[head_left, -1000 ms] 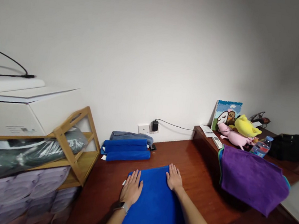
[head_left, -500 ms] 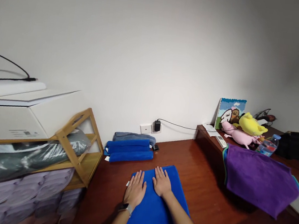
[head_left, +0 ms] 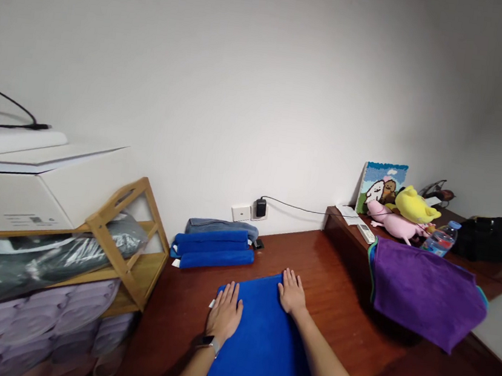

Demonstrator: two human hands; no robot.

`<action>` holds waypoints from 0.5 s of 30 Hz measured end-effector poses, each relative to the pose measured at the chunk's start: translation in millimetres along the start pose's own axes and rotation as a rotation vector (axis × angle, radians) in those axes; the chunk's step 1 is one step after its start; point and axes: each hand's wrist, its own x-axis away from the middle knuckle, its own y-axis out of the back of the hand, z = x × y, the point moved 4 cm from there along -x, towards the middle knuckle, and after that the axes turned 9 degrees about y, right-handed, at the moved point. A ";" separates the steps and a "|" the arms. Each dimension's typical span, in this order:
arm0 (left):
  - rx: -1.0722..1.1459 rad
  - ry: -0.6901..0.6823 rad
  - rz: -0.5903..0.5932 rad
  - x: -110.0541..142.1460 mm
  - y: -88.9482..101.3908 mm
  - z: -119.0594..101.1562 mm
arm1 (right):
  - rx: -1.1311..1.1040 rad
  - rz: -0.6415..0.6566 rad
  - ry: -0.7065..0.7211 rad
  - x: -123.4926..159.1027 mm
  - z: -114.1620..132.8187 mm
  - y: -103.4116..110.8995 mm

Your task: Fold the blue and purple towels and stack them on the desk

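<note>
A blue towel [head_left: 261,348] lies spread on the brown wooden table, its near end running out of the bottom of the view. My left hand [head_left: 224,314] rests flat on its far left corner, fingers stretched out; a watch [head_left: 209,342] is on that wrist. Flat over the far right corner lies my right hand [head_left: 292,292], fingers extended. A small white tag [head_left: 212,303] sticks out by my left hand. Behind, near the wall, are two rolled blue towels [head_left: 213,249] and a folded grey-blue cloth [head_left: 223,228].
On the left stands a wooden shelf [head_left: 125,261] with a white box [head_left: 15,202] on top. A purple cloth [head_left: 425,292] hangs over the raised ledge at right, near plush toys [head_left: 396,221], a bottle [head_left: 441,239] and a remote [head_left: 365,233]. A charger [head_left: 261,207] is plugged into the wall.
My right hand has slid right across the towel from near its middle to its far right corner. My left hand stays at the left corner. The view has shifted slightly.
</note>
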 end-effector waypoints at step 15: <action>0.012 -0.031 0.012 71.7 -12.5 -13.5 | -0.084 -0.002 0.077 75.0 16.7 -10.7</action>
